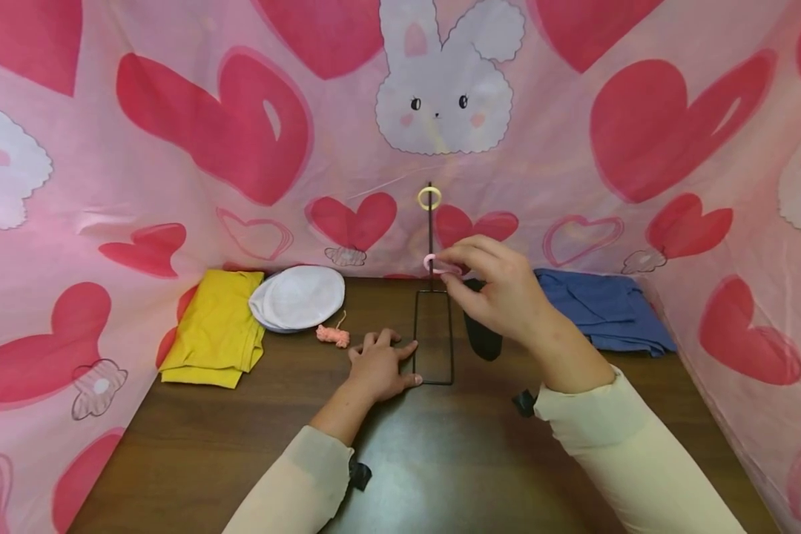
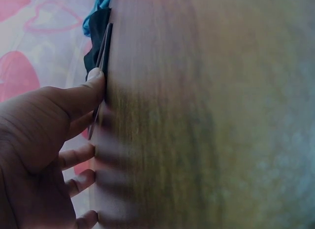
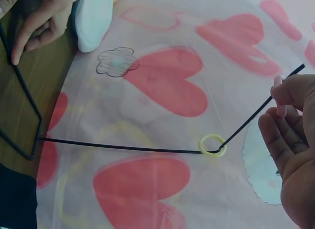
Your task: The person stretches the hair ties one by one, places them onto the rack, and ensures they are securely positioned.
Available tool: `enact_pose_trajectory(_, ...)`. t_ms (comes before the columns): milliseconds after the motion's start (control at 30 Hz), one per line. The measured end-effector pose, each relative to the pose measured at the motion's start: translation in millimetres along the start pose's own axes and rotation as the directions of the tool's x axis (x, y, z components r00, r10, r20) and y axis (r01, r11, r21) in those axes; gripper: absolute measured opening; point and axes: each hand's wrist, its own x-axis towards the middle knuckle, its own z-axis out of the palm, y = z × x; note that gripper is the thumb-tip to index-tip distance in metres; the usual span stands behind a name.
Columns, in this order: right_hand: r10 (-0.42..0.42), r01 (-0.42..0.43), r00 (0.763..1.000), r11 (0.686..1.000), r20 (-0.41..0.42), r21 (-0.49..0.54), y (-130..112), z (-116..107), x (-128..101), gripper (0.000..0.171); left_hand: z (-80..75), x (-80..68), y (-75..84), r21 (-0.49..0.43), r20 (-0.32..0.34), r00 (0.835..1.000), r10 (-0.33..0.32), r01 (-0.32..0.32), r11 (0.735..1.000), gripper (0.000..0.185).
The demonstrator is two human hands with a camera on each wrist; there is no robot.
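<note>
Nearest the person, the left hand [image 1: 380, 365] lies flat on the brown table [image 1: 440, 460], fingers straight and relaxed, pressing on the rectangular base of the black wire stand [image 1: 433, 337]. The left wrist view shows the thumb [image 2: 81, 98] laid against the wire base; the hand grips nothing.

Just beyond, at about one o'clock from that hand, the right hand [image 1: 500, 293] hovers above the table and pinches a pink ring [image 1: 434, 263] between thumb and fingertips, right at the stand's upright rod. In the right wrist view the rod's tip sits just beside those fingers [image 3: 290, 93].

Higher on the same rod, at twelve o'clock from the pink ring, a yellow ring [image 1: 429, 198] hangs in the bend of the wire.

A dark cloth [image 1: 482, 337] lies under the right hand. Out at ten o'clock from the left hand rests a small pink yarn bit [image 1: 332, 335], then a white round pad [image 1: 298, 298], and beside it a folded yellow cloth [image 1: 216, 330]. At two o'clock lies a blue cloth [image 1: 601, 311]. Behind everything hangs the pink heart-and-bunny sheet [image 1: 240, 148].
</note>
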Motion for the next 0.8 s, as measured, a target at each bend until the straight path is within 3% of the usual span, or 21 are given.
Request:
enact_pose_trajectory(300,0.020,-0.021,0.997,1.000,-0.068,-0.007,26.2,17.2,9.8,0.025,-2.2,-0.1,1.1,-0.006,0.001,1.000,-0.004,0.004,1.000,0.073)
enact_pose_trajectory(800,0.151,-0.151,0.971,0.988,-0.185,0.014,67.4,42.4,26.6,0.020,-2.4,-1.2,4.0,-0.012,0.010,1.000,-0.011,0.012,1.000,0.073)
